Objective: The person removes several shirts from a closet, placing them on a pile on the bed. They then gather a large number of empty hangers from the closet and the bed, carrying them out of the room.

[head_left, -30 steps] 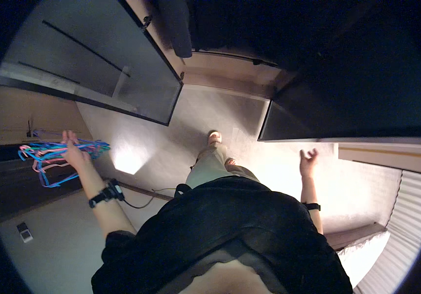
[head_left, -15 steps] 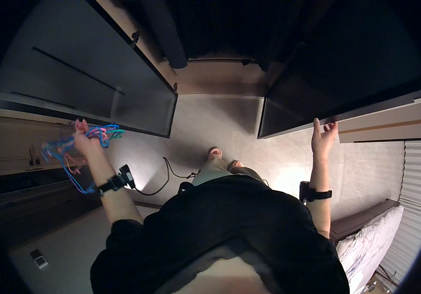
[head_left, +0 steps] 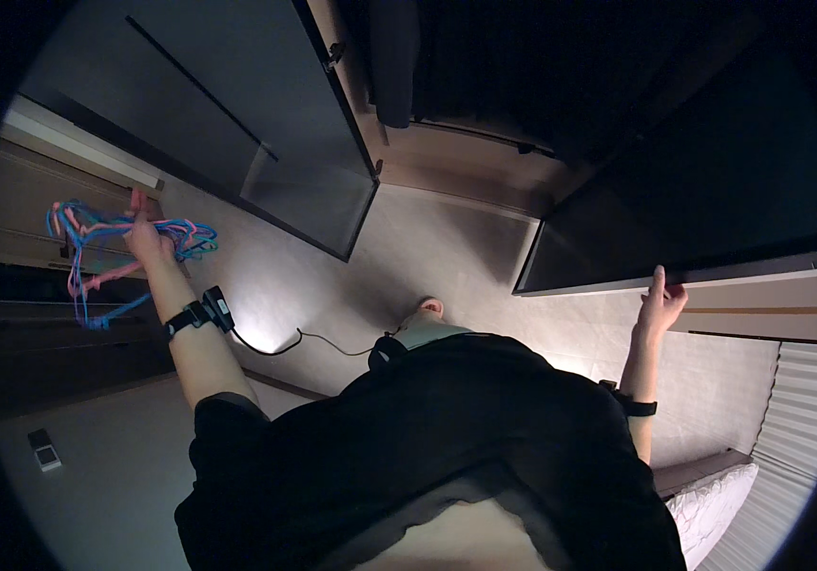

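Observation:
My left hand (head_left: 149, 238) is closed around a bunch of thin clothes hangers (head_left: 190, 233) in blue, pink and some green. They stick out on both sides of the fist, over the floor at the left. The left wardrobe door (head_left: 204, 119) stands ajar just beyond that hand, apart from it. At the right, my right hand (head_left: 661, 306) grips the edge of the right wardrobe door (head_left: 684, 200), thumb on the dark face and fingers curled at the edge. Between the two swung-out doors lies the dark wardrobe inside, where hanging dark cloth (head_left: 394, 71) shows dimly.
A pale floor (head_left: 408, 228) spreads between the doors, with one foot (head_left: 430, 306) on it. A black cable (head_left: 332, 344) runs from my left wrist strap to my body. A bed with pale bedding (head_left: 713, 509) and a white curtain (head_left: 798, 409) stand at the right.
My view has turned, and both doors sit farther right in it. My left hand with the hangers has moved away from the left door's edge. My right hand stays on the right door.

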{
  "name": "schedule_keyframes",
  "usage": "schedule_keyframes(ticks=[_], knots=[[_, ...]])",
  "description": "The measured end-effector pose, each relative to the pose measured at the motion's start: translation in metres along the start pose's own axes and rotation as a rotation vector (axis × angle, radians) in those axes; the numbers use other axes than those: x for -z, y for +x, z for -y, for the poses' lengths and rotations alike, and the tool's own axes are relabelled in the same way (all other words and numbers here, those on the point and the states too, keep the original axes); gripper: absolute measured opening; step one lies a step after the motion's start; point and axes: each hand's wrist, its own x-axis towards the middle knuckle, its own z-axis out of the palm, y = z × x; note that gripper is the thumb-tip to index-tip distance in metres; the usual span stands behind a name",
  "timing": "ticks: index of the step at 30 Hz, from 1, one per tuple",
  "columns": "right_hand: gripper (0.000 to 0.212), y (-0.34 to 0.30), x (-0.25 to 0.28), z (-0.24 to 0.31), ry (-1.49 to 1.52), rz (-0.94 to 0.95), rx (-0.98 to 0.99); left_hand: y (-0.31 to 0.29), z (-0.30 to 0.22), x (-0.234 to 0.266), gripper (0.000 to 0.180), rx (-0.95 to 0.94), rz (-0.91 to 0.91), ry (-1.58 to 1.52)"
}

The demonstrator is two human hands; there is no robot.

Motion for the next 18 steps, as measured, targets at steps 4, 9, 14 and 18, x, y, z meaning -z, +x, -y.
schedule_keyframes(ticks=[4, 9, 14, 18], knots=[[0.06, -0.009, 0.002, -0.009, -0.119, -0.004, 0.155, -0.009, 0.011, -0.022, 0.036, 0.16, 0.095, -0.15], [0.059, -0.034, -0.009, 0.031, -0.169, 0.09, 0.261, -0.021, 0.007, -0.027, 0.032, 0.205, 0.05, -0.07], [0.056, -0.064, -0.032, 0.086, -0.141, 0.23, 0.338, -0.093, -0.011, -0.045, 0.034, 0.16, 0.174, -0.189], [0.069, -0.057, -0.06, 0.111, -0.197, 0.492, 0.43, -0.175, -0.003, -0.087, 0.029, 0.115, 0.391, -0.252]])
